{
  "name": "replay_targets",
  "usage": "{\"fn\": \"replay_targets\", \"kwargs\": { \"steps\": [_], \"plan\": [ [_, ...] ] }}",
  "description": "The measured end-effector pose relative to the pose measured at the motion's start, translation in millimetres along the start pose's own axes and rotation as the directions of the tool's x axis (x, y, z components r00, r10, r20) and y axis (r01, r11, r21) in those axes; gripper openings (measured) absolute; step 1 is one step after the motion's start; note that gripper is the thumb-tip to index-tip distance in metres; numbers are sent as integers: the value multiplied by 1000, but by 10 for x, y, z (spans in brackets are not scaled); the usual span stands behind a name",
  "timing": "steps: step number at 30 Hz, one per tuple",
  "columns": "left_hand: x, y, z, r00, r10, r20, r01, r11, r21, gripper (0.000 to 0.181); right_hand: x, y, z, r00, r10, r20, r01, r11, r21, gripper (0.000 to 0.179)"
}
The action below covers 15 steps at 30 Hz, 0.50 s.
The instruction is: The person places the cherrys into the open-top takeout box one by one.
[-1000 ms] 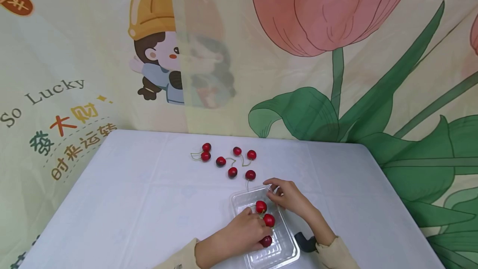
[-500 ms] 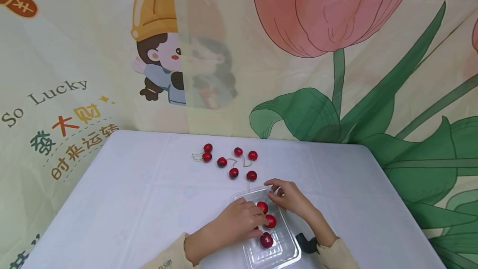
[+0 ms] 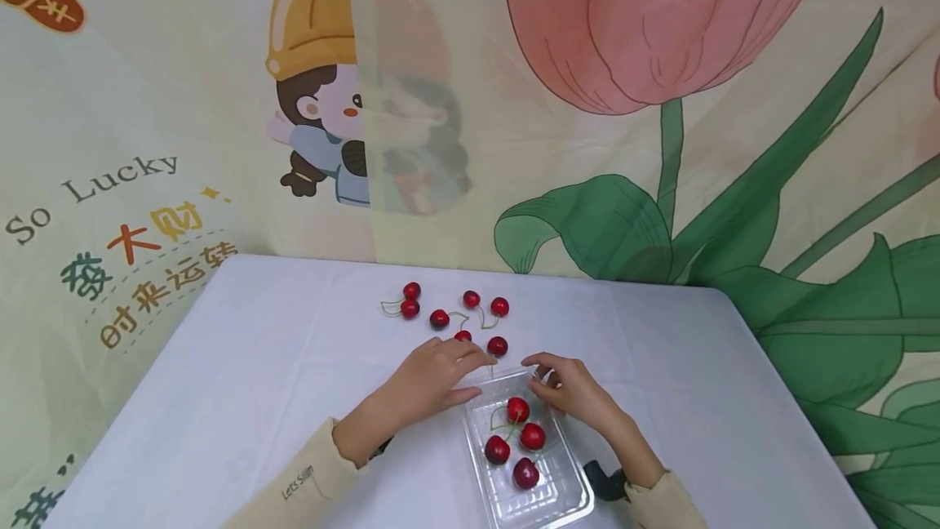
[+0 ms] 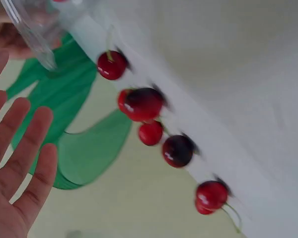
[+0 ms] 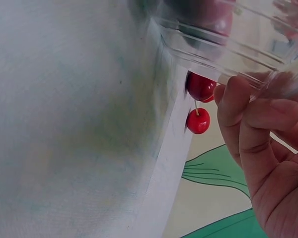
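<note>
A clear plastic container [image 3: 543, 503] stands on the table with several red cherries [image 3: 497, 450] inside. My right hand [image 3: 576, 388] pinches its far right corner with curled fingers; in the right wrist view the fingertips [image 5: 237, 91] meet the clear wall. My left hand [image 3: 433, 380] hovers left of the container's far end, palm down, holding nothing. In the left wrist view its fingers [image 4: 32, 134] are spread and straight. Just beyond it lie a cherry [image 3: 497, 346] with its stem toward the container and another cherry [image 3: 463, 336], partly hidden by the hand.
More stemmed cherries lie farther back: a joined pair [image 3: 410, 308] at the left, a single one [image 3: 439, 318] in the middle, and a pair [image 3: 499, 306] to the right. The white-covered table [image 3: 257, 398] ends at a printed backdrop [image 3: 587, 227].
My left hand has let go of a cherry in the container, then lifted out and moved up and left toward the loose cherries. My right hand has kept its grip on the corner.
</note>
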<state>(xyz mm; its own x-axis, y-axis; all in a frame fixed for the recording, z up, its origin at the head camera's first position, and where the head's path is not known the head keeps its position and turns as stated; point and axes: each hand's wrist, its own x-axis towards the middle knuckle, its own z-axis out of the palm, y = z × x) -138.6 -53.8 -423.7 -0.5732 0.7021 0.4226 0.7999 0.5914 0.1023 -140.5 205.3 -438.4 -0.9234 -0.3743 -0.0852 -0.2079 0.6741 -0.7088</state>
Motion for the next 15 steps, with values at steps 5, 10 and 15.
{"fn": "replay_targets", "kwargs": {
  "steps": [5,10,15],
  "plan": [
    [-4,-263,0,999,-36,-5,37,998,47,46,6,21,-16,1000,-18,10,18,1000,5,31],
    [-3,-553,4,993,-120,6,119,991,64,46,5,29,-15,1000,-19,5,19,1000,-3,31],
    [-56,-851,93,974,-228,6,227,972,61,49,14,24,-10,1000,-11,13,11,1000,-4,30]
  ]
}}
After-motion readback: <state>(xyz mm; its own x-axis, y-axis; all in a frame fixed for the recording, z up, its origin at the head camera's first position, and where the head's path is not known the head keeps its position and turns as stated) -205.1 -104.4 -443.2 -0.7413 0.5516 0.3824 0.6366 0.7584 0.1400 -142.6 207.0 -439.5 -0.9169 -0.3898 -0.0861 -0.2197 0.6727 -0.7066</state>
